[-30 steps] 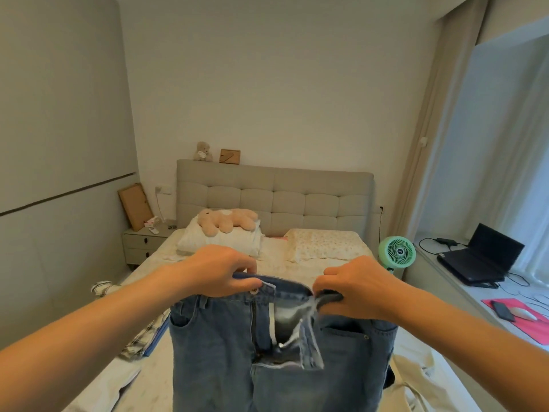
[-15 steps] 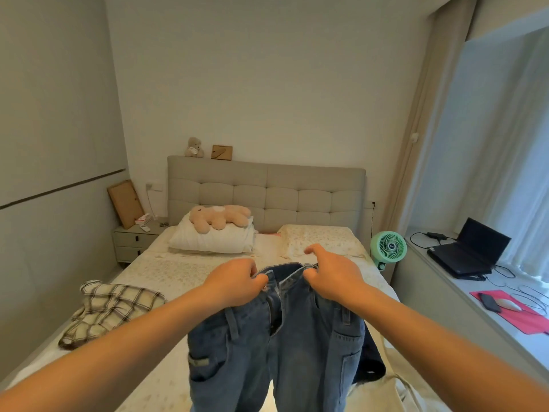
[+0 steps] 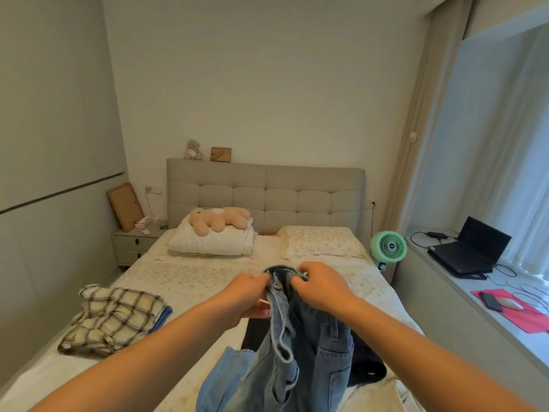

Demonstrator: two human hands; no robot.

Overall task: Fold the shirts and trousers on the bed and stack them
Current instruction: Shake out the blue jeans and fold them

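Right now you hold the jeans (image 3: pixel 300 337) up over the near end of the bed (image 3: pixel 208 272), with the waist at the top and the legs hanging down. Your left hand (image 3: pixel 249 295) and right hand (image 3: pixel 322 288) are close together, and the fingers of both curl round the waistband and pinch it. The two halves of the waist look brought together, so it seems you are folding the jeans in half the long way, one leg on the other.

For the next move, I think you need to line up the legs, lay the jeans flat on the bed, and fold them short. Keep the waist edges even so the legs do not slip apart.

A plaid shirt (image 3: pixel 114 318) lies on the left side of the bed, well apart from the jeans. It sits on something blue (image 3: pixel 165 315), so this may be your stack, but it looks a bit loose.

Something dark (image 3: pixel 365 364) lies on the bed under the jeans. You cannot tell what it is, because the jeans hide most of it. The ends of the legs are cut off at the bottom of the view. Your left fingertips are tucked behind the denim.
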